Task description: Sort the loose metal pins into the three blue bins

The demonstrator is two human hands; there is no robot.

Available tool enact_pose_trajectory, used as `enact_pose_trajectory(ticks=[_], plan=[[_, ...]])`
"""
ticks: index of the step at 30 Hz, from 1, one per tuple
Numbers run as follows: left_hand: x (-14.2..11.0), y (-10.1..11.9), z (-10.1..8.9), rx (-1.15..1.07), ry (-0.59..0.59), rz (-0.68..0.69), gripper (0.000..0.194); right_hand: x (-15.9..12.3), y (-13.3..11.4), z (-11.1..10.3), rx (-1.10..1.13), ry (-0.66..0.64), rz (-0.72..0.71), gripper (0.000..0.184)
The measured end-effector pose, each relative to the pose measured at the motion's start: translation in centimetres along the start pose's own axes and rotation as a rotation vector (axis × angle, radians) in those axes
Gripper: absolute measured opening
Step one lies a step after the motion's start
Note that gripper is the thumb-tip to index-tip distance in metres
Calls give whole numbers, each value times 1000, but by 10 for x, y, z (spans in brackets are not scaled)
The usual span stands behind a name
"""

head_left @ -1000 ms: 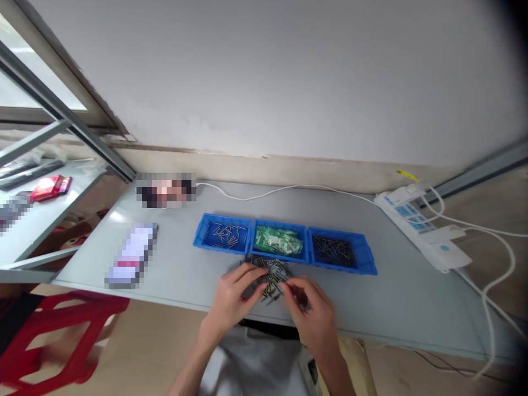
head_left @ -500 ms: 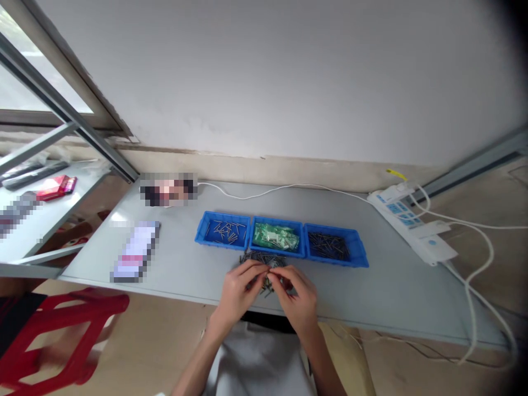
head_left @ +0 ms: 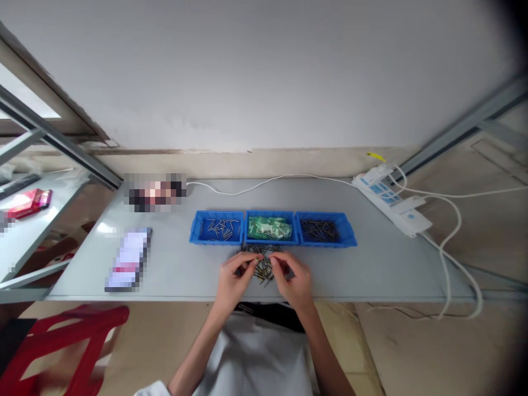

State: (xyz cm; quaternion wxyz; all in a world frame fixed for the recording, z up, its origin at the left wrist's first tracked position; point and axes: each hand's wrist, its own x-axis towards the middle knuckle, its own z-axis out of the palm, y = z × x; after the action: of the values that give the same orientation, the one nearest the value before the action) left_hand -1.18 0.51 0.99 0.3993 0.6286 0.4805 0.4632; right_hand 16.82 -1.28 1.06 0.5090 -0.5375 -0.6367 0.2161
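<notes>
A loose heap of slim metal pins or screws (head_left: 264,270) lies near the table's front edge, partly covered by my hands. My left hand (head_left: 236,278) is over its left side, thumb and fingertips pinched together; a tiny piece seems to show at the tips, too small to name. Over the right side, my right hand (head_left: 293,279) also has thumb and forefinger closed, and what they hold cannot be made out. Just beyond are three blue bins: the left bin (head_left: 195,234) with scattered silvery pins, the middle bin (head_left: 295,228) with green-and-clear packets, the right bin (head_left: 350,234) with dark pins.
A phone (head_left: 128,258) with a blurred screen lies on the left of the grey table (head_left: 371,275). A pixelated object (head_left: 155,192) sits at the back left. A white power strip (head_left: 391,203) with cables stands at the right. A red stool (head_left: 74,341) is at lower left.
My hands were apart, came together at the fingertips over the heap, and are now slightly apart again. The camera view has shifted and levelled; the bins stay in place.
</notes>
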Motion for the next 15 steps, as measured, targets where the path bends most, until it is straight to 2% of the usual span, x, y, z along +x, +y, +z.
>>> enact_pose_trajectory(ticks=[3,10,13,15], plan=[[2,-3,1,0,-10,46,19,-4,6,2,40,8,-29,12],[3,-4,2,10,-53,117,13,-5,9,6,88,-114,-91,11],[1,-2,3,30,-32,120,14,-1,3,1,79,-83,-100,10],[0,-1,3,57,43,92,16,8,2,-11,46,-7,-112,9]])
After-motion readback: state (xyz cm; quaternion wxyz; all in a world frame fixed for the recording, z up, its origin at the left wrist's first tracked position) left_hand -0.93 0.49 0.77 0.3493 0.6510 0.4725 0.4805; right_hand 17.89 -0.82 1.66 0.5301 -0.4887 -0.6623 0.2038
